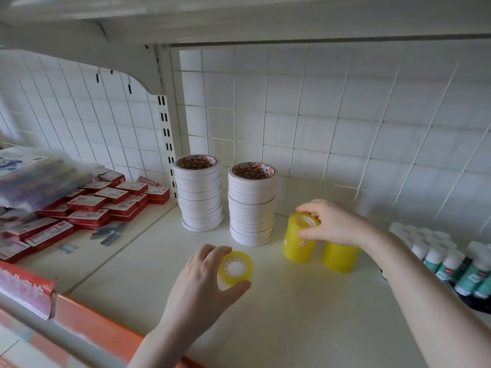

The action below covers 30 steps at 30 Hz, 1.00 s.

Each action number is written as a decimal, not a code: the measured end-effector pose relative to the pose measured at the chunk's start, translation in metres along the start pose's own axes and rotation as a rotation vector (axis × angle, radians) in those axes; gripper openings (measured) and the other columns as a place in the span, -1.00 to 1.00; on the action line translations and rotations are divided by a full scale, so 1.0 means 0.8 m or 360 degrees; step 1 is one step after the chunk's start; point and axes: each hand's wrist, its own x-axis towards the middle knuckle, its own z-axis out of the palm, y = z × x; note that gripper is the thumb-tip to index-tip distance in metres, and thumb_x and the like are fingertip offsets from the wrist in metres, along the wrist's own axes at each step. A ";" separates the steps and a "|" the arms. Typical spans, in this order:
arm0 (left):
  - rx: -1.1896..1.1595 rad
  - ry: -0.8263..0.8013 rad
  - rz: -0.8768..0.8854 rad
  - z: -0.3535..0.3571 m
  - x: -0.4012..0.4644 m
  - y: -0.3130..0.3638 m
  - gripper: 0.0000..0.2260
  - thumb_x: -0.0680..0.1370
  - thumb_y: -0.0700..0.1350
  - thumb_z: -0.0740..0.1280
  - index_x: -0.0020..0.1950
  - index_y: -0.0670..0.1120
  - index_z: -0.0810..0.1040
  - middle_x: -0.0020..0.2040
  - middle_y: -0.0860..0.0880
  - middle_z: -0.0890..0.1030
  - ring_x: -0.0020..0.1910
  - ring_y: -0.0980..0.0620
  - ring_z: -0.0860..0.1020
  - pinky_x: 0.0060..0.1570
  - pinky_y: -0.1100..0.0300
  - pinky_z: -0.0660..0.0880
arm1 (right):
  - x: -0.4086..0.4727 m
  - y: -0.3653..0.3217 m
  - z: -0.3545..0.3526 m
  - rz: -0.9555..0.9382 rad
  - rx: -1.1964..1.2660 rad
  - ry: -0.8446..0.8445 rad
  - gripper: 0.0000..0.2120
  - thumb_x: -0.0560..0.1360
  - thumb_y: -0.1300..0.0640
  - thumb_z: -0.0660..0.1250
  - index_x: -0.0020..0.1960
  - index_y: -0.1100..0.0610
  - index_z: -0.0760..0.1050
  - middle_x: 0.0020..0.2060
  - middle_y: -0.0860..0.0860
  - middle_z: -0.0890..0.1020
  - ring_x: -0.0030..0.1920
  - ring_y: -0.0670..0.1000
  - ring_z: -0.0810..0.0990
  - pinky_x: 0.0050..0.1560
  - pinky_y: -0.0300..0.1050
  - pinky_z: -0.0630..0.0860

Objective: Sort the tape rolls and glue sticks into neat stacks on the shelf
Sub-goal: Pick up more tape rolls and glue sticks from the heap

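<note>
Left hand (202,274) fingers clamp a yellow tape roll (235,268); right hand (332,221) fingertips pinch the top of a yellow stack (299,239).

Both bare forearms are extended forward over the shelf (279,314). The left hand (204,277) is held near the shelf's front edge, palm down, its fingers and thumb curled round a single yellow tape roll (235,268). The right hand (332,221) is reached further back on the shelf, wrist bent, fingertips pinched on the top of a yellow tape stack (300,237).
</note>
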 end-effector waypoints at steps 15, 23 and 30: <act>-0.0059 0.0093 0.0265 0.008 0.045 0.093 -0.47 0.39 0.23 0.37 0.30 0.06 0.41 0.15 0.12 0.42 0.14 0.11 0.42 -0.03 0.32 0.30 | -0.107 0.038 -0.020 0.0165 -0.0740 0.0717 -0.79 0.46 0.01 0.33 0.00 0.10 0.58 -0.12 0.05 0.60 -0.06 0.15 0.57 -0.09 -0.01 0.50; 0.0007 0.0091 0.0152 0.049 0.096 0.135 -0.45 0.43 0.19 0.38 0.33 -0.02 0.39 0.23 0.00 0.45 0.22 0.00 0.42 0.10 0.23 0.30 | -0.171 0.074 -0.002 0.0211 -0.0694 0.0893 -0.77 0.15 0.16 0.57 -0.33 0.11 0.52 -0.41 0.03 0.54 -0.38 0.14 0.55 -0.44 -0.07 0.49; 0.0122 -0.0001 0.0032 0.068 0.115 0.136 -0.43 0.44 0.20 0.35 0.36 -0.05 0.38 0.27 -0.04 0.48 0.24 -0.03 0.43 0.12 0.17 0.33 | -0.188 0.091 0.017 0.0157 -0.0623 0.1050 -0.71 0.05 0.18 0.62 -0.30 0.11 0.60 -0.45 0.00 0.55 -0.45 0.10 0.55 -0.48 -0.19 0.43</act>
